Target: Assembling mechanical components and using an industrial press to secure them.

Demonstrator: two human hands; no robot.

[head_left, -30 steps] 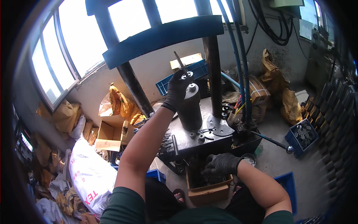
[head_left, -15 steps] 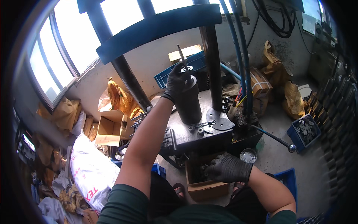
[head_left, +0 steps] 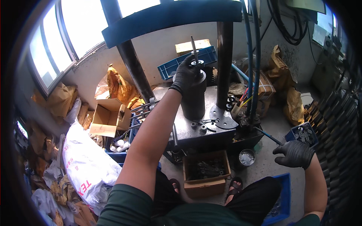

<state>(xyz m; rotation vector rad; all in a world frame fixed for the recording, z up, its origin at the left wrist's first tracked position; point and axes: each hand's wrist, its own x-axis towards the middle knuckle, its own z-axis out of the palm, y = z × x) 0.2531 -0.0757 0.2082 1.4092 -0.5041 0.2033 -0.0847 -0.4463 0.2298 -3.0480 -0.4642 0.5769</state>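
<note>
In a dark glove, my left hand [head_left: 185, 75] closes around the lower part of an upright metal shaft [head_left: 194, 46], just above a dark cylinder [head_left: 194, 103]. A pale spoked disc [head_left: 197, 62] sits around the shaft at my fingers. The cylinder stands on the metal bed [head_left: 181, 128] of a press frame. Off to the right, my gloved right hand [head_left: 296, 154] covers the end of a blue lever [head_left: 268, 136], its fingers curled over it. The lever's ball knob is hidden beneath that hand.
Small rings [head_left: 203, 127] and a curved plate [head_left: 223, 119] lie on the press bed. A cardboard box of dark parts [head_left: 206, 182] stands between my feet, beside a round metal bowl [head_left: 247, 157]. Blue bins [head_left: 288, 188] and a white sack [head_left: 86, 165] flank me.
My right hand has moved from the cardboard box of parts out to the right, onto the lever's end. My left hand stays at the shaft. The whole view has shifted slightly.
</note>
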